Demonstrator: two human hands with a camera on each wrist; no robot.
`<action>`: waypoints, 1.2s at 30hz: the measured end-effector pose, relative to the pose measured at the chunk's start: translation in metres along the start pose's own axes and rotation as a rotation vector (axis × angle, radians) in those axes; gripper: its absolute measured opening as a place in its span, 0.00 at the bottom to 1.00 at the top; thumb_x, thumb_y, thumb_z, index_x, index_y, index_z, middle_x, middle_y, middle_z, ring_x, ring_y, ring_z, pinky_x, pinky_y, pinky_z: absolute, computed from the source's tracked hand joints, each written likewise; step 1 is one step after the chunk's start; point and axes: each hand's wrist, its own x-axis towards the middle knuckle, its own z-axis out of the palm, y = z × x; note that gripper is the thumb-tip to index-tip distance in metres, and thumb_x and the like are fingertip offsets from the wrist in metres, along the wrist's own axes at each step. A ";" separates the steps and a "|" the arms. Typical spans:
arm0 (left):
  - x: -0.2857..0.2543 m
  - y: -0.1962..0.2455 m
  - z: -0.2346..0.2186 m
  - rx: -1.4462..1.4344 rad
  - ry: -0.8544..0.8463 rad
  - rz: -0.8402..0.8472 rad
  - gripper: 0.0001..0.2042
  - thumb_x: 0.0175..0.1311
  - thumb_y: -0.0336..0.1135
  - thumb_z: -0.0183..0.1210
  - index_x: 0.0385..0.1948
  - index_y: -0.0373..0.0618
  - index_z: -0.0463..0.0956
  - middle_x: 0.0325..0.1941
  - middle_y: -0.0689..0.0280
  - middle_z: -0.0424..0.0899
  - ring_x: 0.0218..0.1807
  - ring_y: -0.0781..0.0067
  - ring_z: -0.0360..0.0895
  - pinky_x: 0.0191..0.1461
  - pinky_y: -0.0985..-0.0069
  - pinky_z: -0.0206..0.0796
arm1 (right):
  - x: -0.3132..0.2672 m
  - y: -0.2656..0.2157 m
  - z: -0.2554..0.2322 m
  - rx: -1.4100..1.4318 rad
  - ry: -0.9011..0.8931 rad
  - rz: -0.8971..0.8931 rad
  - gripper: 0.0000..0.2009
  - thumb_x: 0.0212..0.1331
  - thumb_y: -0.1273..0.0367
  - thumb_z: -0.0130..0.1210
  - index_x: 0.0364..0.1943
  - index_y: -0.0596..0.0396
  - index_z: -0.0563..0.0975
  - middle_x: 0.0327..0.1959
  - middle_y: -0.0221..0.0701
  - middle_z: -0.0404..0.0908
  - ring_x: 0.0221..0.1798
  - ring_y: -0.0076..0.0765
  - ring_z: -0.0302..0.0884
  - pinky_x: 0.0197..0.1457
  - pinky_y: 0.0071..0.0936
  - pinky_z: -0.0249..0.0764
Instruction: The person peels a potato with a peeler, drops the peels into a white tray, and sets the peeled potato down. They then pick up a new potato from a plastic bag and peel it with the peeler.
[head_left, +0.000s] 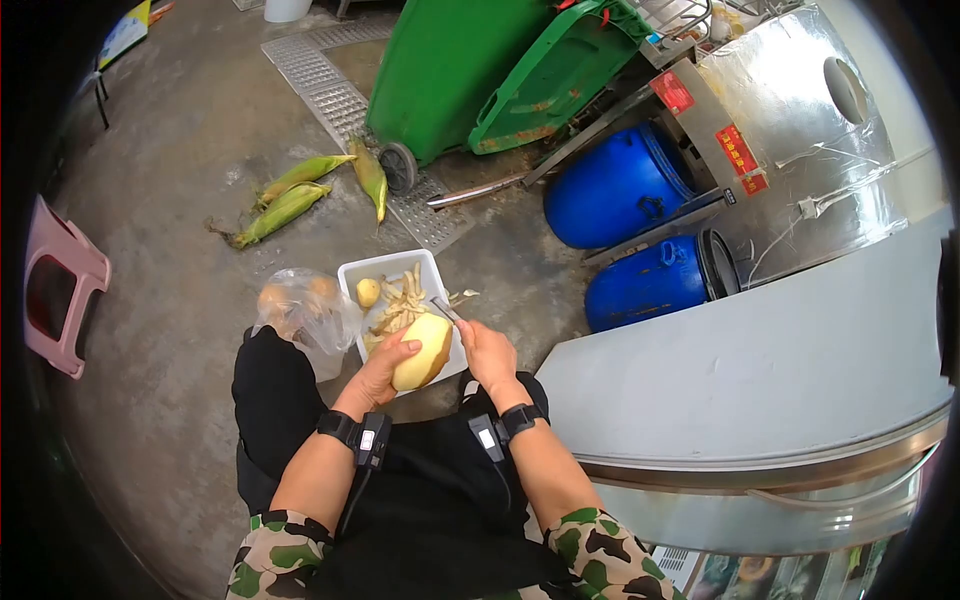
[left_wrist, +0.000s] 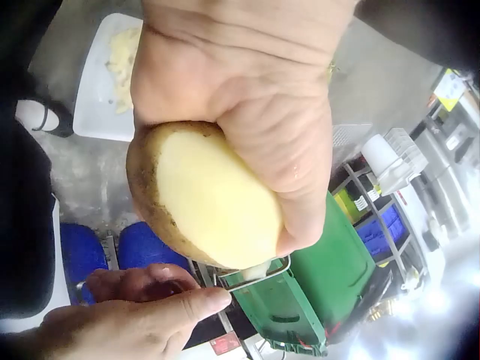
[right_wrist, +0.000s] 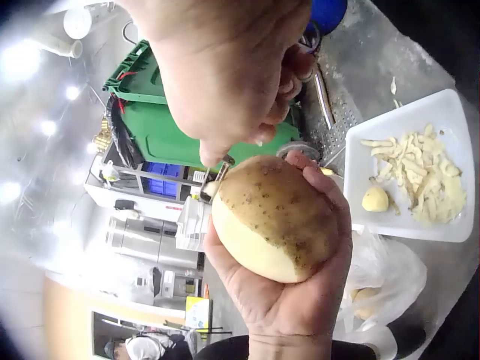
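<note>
A large, partly peeled potato (head_left: 424,352) lies in my left hand (head_left: 378,372), fingers and thumb curled round it above the white tray (head_left: 345,275). Pale flesh covers one side; brown skin (right_wrist: 289,206) remains on the other, seen in the right wrist view. My right hand (head_left: 488,355) grips a metal peeler (left_wrist: 259,281) by its handle. The peeler's head is at the end of the potato, with a pale bit of peel at it in the left wrist view. Beneath, the tray holds a heap of peelings (right_wrist: 420,180) and a small peeled potato (head_left: 368,292).
Left of the tray stands a clear plastic bag (head_left: 310,310) with potatoes inside. Several corn cobs in husks (head_left: 285,215) lie on the floor ahead. A green wheeled bin (head_left: 430,80), blue barrels (head_left: 620,190) and a grey-white surface (head_left: 740,370) stand ahead and right. A pink stool (head_left: 85,260) is at left.
</note>
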 end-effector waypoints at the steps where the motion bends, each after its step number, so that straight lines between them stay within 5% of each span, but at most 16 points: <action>1: 0.000 0.000 -0.002 -0.051 0.023 -0.004 0.32 0.59 0.50 0.57 0.59 0.37 0.63 0.53 0.51 0.76 0.52 0.56 0.78 0.54 0.64 0.73 | -0.002 0.001 0.002 0.045 0.008 0.005 0.22 0.67 0.49 0.40 0.33 0.50 0.78 0.27 0.43 0.80 0.35 0.57 0.77 0.39 0.47 0.71; 6: 0.005 -0.001 -0.005 -0.259 0.131 0.004 0.29 0.64 0.53 0.49 0.59 0.39 0.64 0.54 0.52 0.74 0.52 0.54 0.76 0.54 0.60 0.73 | -0.016 -0.006 -0.003 0.220 0.007 0.011 0.20 0.68 0.50 0.41 0.36 0.49 0.77 0.29 0.46 0.80 0.38 0.61 0.76 0.39 0.50 0.71; 12: 0.009 0.007 0.008 -0.588 0.328 -0.067 0.24 0.68 0.53 0.43 0.54 0.44 0.68 0.49 0.54 0.77 0.47 0.55 0.78 0.51 0.59 0.72 | -0.040 -0.030 -0.012 0.252 0.030 -0.267 0.15 0.66 0.56 0.47 0.32 0.51 0.77 0.24 0.40 0.79 0.30 0.53 0.77 0.33 0.41 0.71; 15: 0.015 0.001 0.002 -0.628 0.225 -0.082 0.23 0.68 0.54 0.43 0.53 0.46 0.68 0.47 0.56 0.77 0.46 0.55 0.77 0.47 0.60 0.72 | -0.048 -0.034 -0.011 0.131 0.031 -0.398 0.14 0.65 0.56 0.49 0.33 0.49 0.78 0.24 0.39 0.79 0.30 0.51 0.78 0.31 0.42 0.72; 22: 0.017 -0.001 0.002 -0.562 0.330 -0.163 0.24 0.66 0.56 0.44 0.50 0.45 0.70 0.43 0.56 0.78 0.43 0.53 0.78 0.44 0.60 0.73 | -0.041 -0.024 0.012 -0.048 0.076 -0.287 0.16 0.66 0.53 0.45 0.37 0.46 0.79 0.24 0.38 0.81 0.29 0.50 0.80 0.30 0.43 0.74; 26: 0.011 -0.019 -0.008 -0.480 0.185 -0.262 0.25 0.67 0.55 0.42 0.53 0.45 0.70 0.47 0.55 0.78 0.44 0.52 0.78 0.42 0.60 0.74 | -0.012 -0.006 0.015 -0.077 0.057 -0.193 0.18 0.66 0.51 0.43 0.35 0.47 0.78 0.25 0.40 0.81 0.30 0.53 0.79 0.32 0.46 0.73; 36: -0.002 0.006 0.014 -0.396 -0.010 -0.174 0.28 0.69 0.57 0.41 0.61 0.45 0.64 0.59 0.55 0.74 0.54 0.50 0.75 0.51 0.59 0.73 | 0.015 0.008 0.024 -0.108 -0.070 -0.021 0.22 0.67 0.49 0.40 0.34 0.50 0.77 0.31 0.43 0.82 0.39 0.56 0.78 0.42 0.49 0.72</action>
